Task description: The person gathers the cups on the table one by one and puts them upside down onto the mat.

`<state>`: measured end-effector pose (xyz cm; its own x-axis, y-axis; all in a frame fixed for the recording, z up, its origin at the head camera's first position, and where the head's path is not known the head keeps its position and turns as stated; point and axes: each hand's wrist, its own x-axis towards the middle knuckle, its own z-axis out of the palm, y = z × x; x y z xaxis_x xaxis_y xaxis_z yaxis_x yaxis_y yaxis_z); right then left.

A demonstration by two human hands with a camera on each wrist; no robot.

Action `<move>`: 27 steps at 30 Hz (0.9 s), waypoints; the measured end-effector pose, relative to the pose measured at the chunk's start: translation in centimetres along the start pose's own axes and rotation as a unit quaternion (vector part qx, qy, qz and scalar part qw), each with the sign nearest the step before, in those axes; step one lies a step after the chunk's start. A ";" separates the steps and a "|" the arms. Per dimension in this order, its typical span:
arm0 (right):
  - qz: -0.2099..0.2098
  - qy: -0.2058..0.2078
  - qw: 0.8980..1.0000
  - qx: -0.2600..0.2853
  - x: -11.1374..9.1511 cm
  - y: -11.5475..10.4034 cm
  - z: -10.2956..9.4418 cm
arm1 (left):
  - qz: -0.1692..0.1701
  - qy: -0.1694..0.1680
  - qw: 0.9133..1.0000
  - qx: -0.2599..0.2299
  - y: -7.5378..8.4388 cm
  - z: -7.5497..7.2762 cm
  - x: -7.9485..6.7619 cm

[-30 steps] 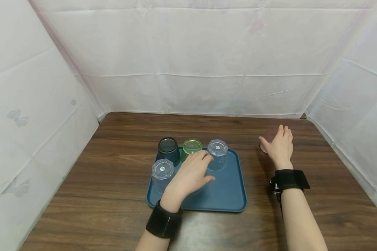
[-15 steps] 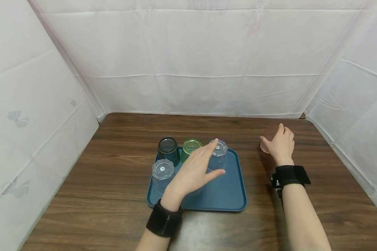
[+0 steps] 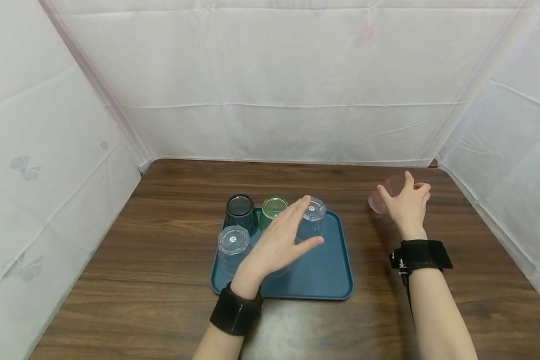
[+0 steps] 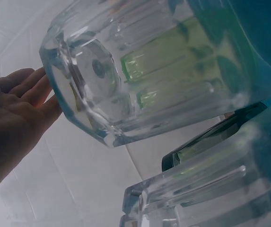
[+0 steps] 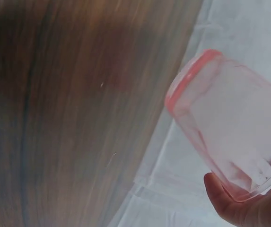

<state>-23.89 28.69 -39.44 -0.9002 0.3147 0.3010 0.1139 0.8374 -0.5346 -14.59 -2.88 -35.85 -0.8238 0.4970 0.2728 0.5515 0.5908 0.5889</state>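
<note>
My right hand (image 3: 407,207) holds a pale pink glass (image 3: 378,201) at the right of the table. In the right wrist view the same pink glass (image 5: 230,113) is tilted, with thumb and fingers round one end and the thick pink end pointing away. My left hand (image 3: 274,245) hovers over the blue tray (image 3: 317,282), fingers straight and thumb spread. Upside down on that tray stand a dark glass (image 3: 240,215), a green glass (image 3: 270,209) and clear glasses, one clear glass (image 3: 232,250) at front left. Another clear glass (image 4: 97,90), close to the left hand, is mostly hidden in the head view.
The brown wooden table (image 3: 130,260) runs out to white cloth walls (image 3: 279,130) at the back and both sides. A clear glass (image 3: 315,222) stands at the tray's back, right of the green one. Black bands (image 3: 237,310) circle both wrists.
My right hand has closed round the pink glass, tilted it and moved slightly right. My left hand has straightened its fingers and spread its thumb. The glasses on the tray have stayed put.
</note>
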 end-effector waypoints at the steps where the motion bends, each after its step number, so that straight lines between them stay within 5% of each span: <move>1: -0.003 0.004 1.000 0.002 -0.2 -0.1 -0.1 | 0.000 0.001 1.000 0.000 0.0 0.0 0.0; 12: -0.021 0.028 0.996 0.081 -3.1 -2.5 -1.8 | 0.005 0.005 1.000 0.004 0.2 -0.1 -0.1; 27: -0.066 0.095 0.973 0.201 -6.7 -5.2 -2.7 | 0.009 0.038 0.999 0.000 0.3 -0.3 0.0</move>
<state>-17.27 23.42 -36.54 -0.7974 0.3261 0.5078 -0.2043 0.6459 -0.7356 -14.44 -2.89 -35.48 -0.8208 0.4578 0.3415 0.5671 0.5820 0.5828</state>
